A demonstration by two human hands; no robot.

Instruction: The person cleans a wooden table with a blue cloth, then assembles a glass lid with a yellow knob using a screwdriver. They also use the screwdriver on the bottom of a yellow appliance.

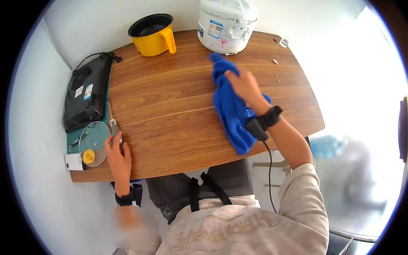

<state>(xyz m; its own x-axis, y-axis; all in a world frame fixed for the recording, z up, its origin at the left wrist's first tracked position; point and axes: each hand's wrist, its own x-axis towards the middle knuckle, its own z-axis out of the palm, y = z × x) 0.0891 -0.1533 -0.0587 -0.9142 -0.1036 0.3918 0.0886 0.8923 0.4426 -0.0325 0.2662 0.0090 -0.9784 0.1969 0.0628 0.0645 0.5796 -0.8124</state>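
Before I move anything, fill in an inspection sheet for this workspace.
Surface: wood-grain tabletop, green mat along its left side.
Things in hand: rumpled blue cloth, right of centre; grey-handled thin tool, left.
Clutter: small pale bits, right rear; yellow pot and white cooker, rear; black appliance, clear lid with yellow knob and white flat object, left.
Hands: right hand on the cloth, grip blurred; left hand touching the tool's handle, grip unclear.
Cables: black cord with plug by the appliance; thin cable hanging from the right wristband.
Surroundings: white wall behind.
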